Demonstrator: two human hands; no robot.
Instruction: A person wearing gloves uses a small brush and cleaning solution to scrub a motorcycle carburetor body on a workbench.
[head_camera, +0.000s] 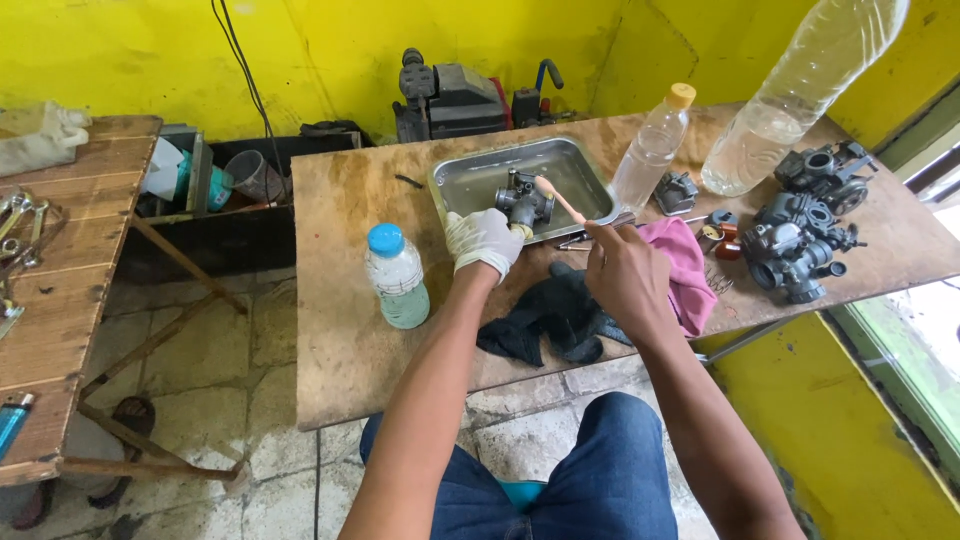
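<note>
Blue-jeaned knees sit nearest, below the plywood table (340, 330). The left hand (482, 240), in a white glove, is closed around the base of a dark grey metal carburettor (524, 197), held over the steel tray (470, 180). The bare right hand (625, 275) pinches a slim pink-handled brush (562, 201), its tip at the carburettor's top. The carburettor looks heavy, rigid and probably slippery; its body gives the firmest hold. The bristles are hard to make out.
</note>
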